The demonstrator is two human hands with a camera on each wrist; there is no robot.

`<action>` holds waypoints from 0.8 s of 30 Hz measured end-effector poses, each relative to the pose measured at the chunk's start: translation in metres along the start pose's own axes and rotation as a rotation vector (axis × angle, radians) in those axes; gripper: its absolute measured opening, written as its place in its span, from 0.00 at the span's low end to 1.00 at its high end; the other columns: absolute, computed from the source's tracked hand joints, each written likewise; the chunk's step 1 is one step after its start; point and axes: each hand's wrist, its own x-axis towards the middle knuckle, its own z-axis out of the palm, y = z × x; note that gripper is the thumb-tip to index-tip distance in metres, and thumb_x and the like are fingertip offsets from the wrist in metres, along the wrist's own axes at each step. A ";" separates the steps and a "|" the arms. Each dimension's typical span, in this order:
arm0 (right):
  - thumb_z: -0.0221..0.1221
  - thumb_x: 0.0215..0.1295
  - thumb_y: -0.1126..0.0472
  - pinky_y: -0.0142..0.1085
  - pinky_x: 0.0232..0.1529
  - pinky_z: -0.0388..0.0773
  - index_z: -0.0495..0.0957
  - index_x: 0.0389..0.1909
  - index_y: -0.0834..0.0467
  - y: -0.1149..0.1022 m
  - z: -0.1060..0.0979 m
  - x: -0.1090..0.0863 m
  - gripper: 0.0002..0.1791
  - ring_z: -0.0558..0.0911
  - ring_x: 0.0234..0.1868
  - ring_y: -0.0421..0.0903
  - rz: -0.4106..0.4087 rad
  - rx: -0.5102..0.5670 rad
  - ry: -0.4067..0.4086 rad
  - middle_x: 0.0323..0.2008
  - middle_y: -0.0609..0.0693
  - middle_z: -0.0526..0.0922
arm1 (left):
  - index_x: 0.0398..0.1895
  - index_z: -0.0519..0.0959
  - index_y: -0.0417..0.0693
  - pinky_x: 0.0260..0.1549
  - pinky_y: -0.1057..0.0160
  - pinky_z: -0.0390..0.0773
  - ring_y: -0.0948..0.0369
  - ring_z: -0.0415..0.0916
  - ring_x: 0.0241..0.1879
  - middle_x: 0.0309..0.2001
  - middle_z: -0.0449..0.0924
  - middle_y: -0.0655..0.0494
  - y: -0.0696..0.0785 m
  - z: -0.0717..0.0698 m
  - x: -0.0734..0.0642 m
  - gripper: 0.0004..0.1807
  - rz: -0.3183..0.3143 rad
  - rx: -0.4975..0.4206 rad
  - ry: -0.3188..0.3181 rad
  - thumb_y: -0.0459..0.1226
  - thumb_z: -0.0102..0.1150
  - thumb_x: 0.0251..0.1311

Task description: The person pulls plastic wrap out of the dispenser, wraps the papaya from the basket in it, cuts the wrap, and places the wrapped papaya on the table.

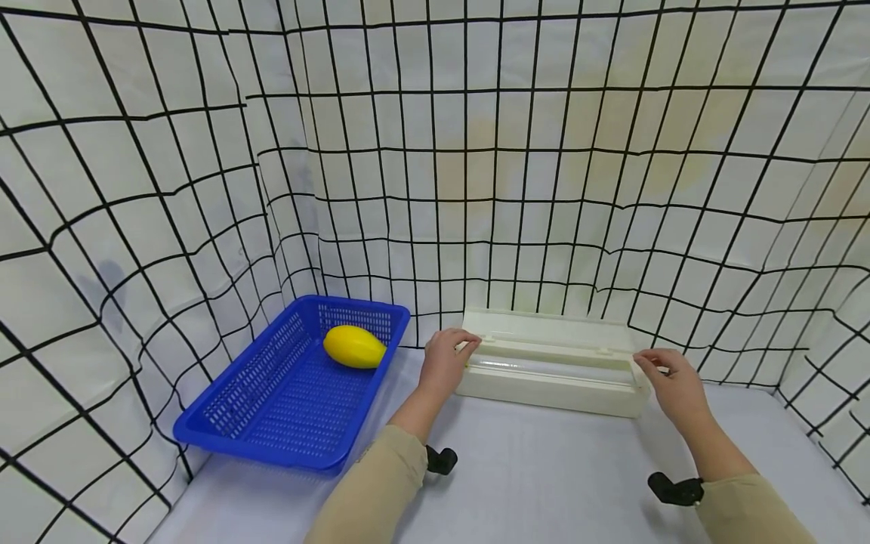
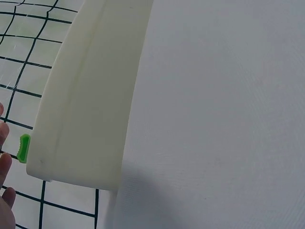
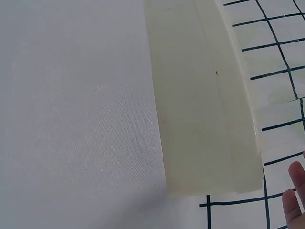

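Observation:
A long cream plastic-wrap dispenser box (image 1: 553, 393) lies across the table with its lid (image 1: 544, 325) tipped back. Inside it rests a shiny clear roll (image 1: 550, 368). My left hand (image 1: 445, 363) pinches with thumb and forefinger at the box's upper left corner. At the upper right corner, my right hand (image 1: 674, 385) does the same; I cannot tell which part of the box each pinch holds. The left wrist view shows a small green tab (image 2: 24, 148) at the box edge, close to the left fingertips (image 2: 4, 164). Right fingertips (image 3: 296, 175) show beside the box in the right wrist view.
On the left stands a blue perforated basket (image 1: 272, 457) with a yellow, lemon-shaped object (image 1: 354, 347) in it. Black wire grid (image 1: 499, 151) over white sheeting rises behind and at both sides. White cloth (image 1: 544, 476) covers the table in front of the box.

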 end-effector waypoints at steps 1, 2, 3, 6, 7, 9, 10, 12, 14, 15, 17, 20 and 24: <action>0.51 0.77 0.52 0.51 0.47 0.71 0.78 0.53 0.67 0.000 0.000 0.000 0.21 0.73 0.55 0.61 0.011 0.009 0.003 0.55 0.65 0.74 | 0.45 0.87 0.57 0.66 0.49 0.60 0.55 0.71 0.59 0.52 0.82 0.59 0.001 -0.001 0.001 0.12 0.003 -0.001 0.002 0.48 0.58 0.68; 0.51 0.77 0.53 0.52 0.47 0.71 0.78 0.53 0.67 0.000 0.000 0.000 0.21 0.73 0.55 0.62 0.019 0.018 0.006 0.55 0.65 0.74 | 0.45 0.87 0.57 0.66 0.49 0.60 0.55 0.71 0.60 0.52 0.82 0.59 0.002 -0.002 0.001 0.12 0.008 -0.002 0.004 0.48 0.59 0.68; 0.50 0.77 0.53 0.54 0.48 0.71 0.78 0.53 0.67 -0.001 0.000 0.000 0.21 0.73 0.56 0.62 0.028 0.024 0.011 0.55 0.65 0.74 | 0.44 0.87 0.57 0.65 0.49 0.61 0.55 0.71 0.59 0.51 0.82 0.59 0.002 -0.003 0.001 0.12 0.016 -0.002 0.006 0.48 0.59 0.68; 0.50 0.78 0.52 0.58 0.51 0.70 0.77 0.54 0.67 -0.002 -0.001 -0.001 0.22 0.72 0.58 0.63 0.056 0.054 0.023 0.56 0.66 0.74 | 0.43 0.88 0.57 0.63 0.49 0.63 0.55 0.72 0.58 0.50 0.83 0.60 0.005 -0.006 0.002 0.10 0.047 -0.007 0.016 0.47 0.60 0.67; 0.50 0.78 0.51 0.59 0.53 0.69 0.77 0.54 0.67 -0.002 -0.001 -0.001 0.23 0.72 0.58 0.64 0.065 0.064 0.025 0.56 0.66 0.74 | 0.43 0.88 0.57 0.63 0.49 0.64 0.55 0.72 0.58 0.50 0.83 0.60 0.006 -0.006 0.002 0.10 0.054 -0.008 0.016 0.46 0.60 0.67; 0.49 0.78 0.49 0.61 0.53 0.68 0.76 0.55 0.67 -0.003 -0.002 -0.001 0.24 0.71 0.59 0.64 0.084 0.079 0.027 0.57 0.66 0.73 | 0.42 0.88 0.58 0.62 0.49 0.64 0.55 0.72 0.58 0.50 0.83 0.61 0.007 -0.008 0.002 0.09 0.060 -0.012 0.015 0.46 0.60 0.67; 0.48 0.78 0.48 0.61 0.54 0.68 0.76 0.56 0.67 -0.004 -0.002 -0.002 0.25 0.71 0.59 0.64 0.093 0.088 0.028 0.57 0.66 0.73 | 0.42 0.88 0.58 0.62 0.48 0.64 0.55 0.72 0.58 0.50 0.83 0.61 0.008 -0.009 0.002 0.09 0.059 -0.015 0.013 0.45 0.60 0.67; 0.47 0.78 0.47 0.60 0.53 0.68 0.75 0.57 0.67 -0.005 -0.003 -0.003 0.27 0.71 0.59 0.64 0.111 0.099 0.026 0.58 0.66 0.73 | 0.42 0.88 0.58 0.63 0.48 0.64 0.55 0.72 0.59 0.51 0.82 0.61 0.010 -0.011 0.001 0.09 0.056 -0.021 0.008 0.45 0.60 0.67; 0.46 0.78 0.46 0.61 0.53 0.68 0.74 0.58 0.66 -0.007 -0.004 -0.004 0.28 0.70 0.59 0.64 0.129 0.109 0.024 0.58 0.66 0.72 | 0.43 0.88 0.58 0.63 0.48 0.64 0.54 0.71 0.60 0.52 0.82 0.61 0.013 -0.013 0.001 0.09 0.049 -0.029 0.002 0.45 0.60 0.68; 0.46 0.78 0.45 0.61 0.53 0.68 0.74 0.58 0.66 -0.008 -0.004 -0.004 0.28 0.70 0.59 0.64 0.138 0.117 0.024 0.59 0.66 0.72 | 0.43 0.87 0.58 0.63 0.47 0.64 0.54 0.70 0.60 0.52 0.82 0.60 0.014 -0.014 0.000 0.09 0.045 -0.034 -0.002 0.45 0.60 0.68; 0.46 0.78 0.45 0.61 0.54 0.68 0.74 0.59 0.66 -0.009 -0.005 -0.004 0.28 0.70 0.60 0.64 0.149 0.125 0.026 0.59 0.66 0.72 | 0.43 0.87 0.58 0.63 0.47 0.65 0.54 0.70 0.61 0.52 0.81 0.60 0.017 -0.016 0.000 0.09 0.043 -0.043 -0.007 0.45 0.59 0.68; 0.46 0.77 0.45 0.62 0.55 0.67 0.74 0.60 0.65 -0.011 -0.007 -0.005 0.28 0.70 0.60 0.64 0.161 0.133 0.032 0.60 0.65 0.72 | 0.44 0.87 0.59 0.63 0.47 0.64 0.54 0.69 0.62 0.53 0.81 0.60 0.021 -0.020 -0.001 0.09 0.036 -0.048 -0.015 0.46 0.59 0.68; 0.47 0.77 0.43 0.63 0.56 0.67 0.73 0.61 0.65 -0.013 -0.009 -0.005 0.29 0.69 0.61 0.65 0.164 0.139 0.040 0.61 0.65 0.71 | 0.44 0.88 0.60 0.64 0.46 0.62 0.54 0.69 0.61 0.53 0.80 0.60 0.025 -0.024 -0.001 0.10 0.033 -0.045 -0.020 0.46 0.59 0.68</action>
